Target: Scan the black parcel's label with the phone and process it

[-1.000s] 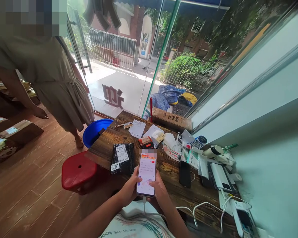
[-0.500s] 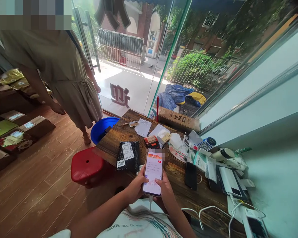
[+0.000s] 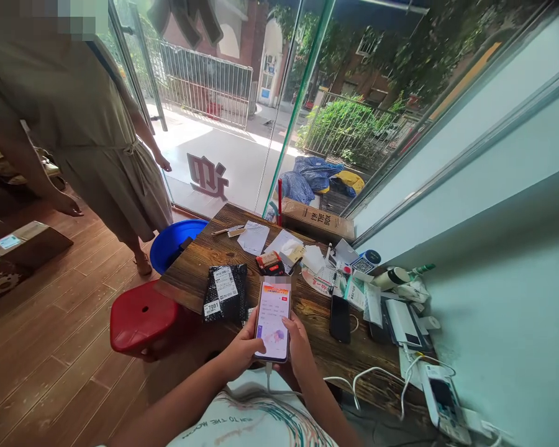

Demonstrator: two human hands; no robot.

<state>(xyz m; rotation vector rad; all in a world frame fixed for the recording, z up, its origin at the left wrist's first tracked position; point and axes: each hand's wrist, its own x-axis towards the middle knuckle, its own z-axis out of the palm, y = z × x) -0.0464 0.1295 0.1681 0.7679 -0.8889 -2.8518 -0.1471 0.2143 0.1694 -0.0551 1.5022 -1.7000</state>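
Observation:
A lit smartphone (image 3: 274,320) is held upright between my two hands, its white and orange screen facing me. My left hand (image 3: 242,347) wraps its left edge, with the thumb over the lower left of the screen. Along the right edge is my right hand (image 3: 300,341), its thumb tip over the right side of the screen. A white charging cable (image 3: 269,375) runs from the phone's bottom end. Just beyond it on the wooden table (image 3: 190,273) lie a black bubble-wrap parcel (image 3: 226,293) with white labels and an orange-black tape measure-like object (image 3: 270,263).
Papers (image 3: 254,238), a dark phone (image 3: 340,318) and a QR-code stand (image 3: 367,262) lie on the table. A red stool (image 3: 144,316) and blue bin (image 3: 177,239) stand left. A person (image 3: 97,124) stands by the glass door; boxes (image 3: 32,239) line the floor.
The view has shifted right, so everything sits further left. My right thumb has moved up the screen, and my left thumb is lower and further left. The phone's screen picture differs slightly.

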